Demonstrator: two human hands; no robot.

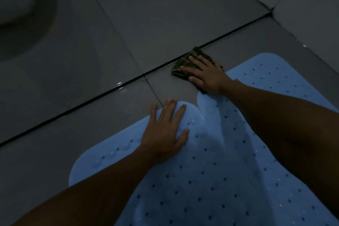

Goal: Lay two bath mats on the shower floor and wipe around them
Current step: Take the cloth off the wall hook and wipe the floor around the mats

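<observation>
Blue rubber, dotted with holes, covers the near part of the grey tiled floor [91, 57]: two bath mats lie side by side, the left mat [146, 180] and the right mat [275, 79], their rounded corners meeting at a small notch of bare tile. Everything here is placed from that notch. The left hand [166, 134] lies just to its left, fingers spread and flat, pressing the left mat's far corner down. The right hand [205, 75] is just beyond it and to its right, palm flat with fingers straight on a dark folded cloth [185, 66], which sits on the tile touching the right mat's far edge, beside the dark grout line [73, 110]. That far edge runs away from the notch towards the wall corner [271, 11], so the strip of floor to be wiped lies along it, and the right hand, already there, is the nearer one. Both mats look laid; the wiping seems under way.
</observation>
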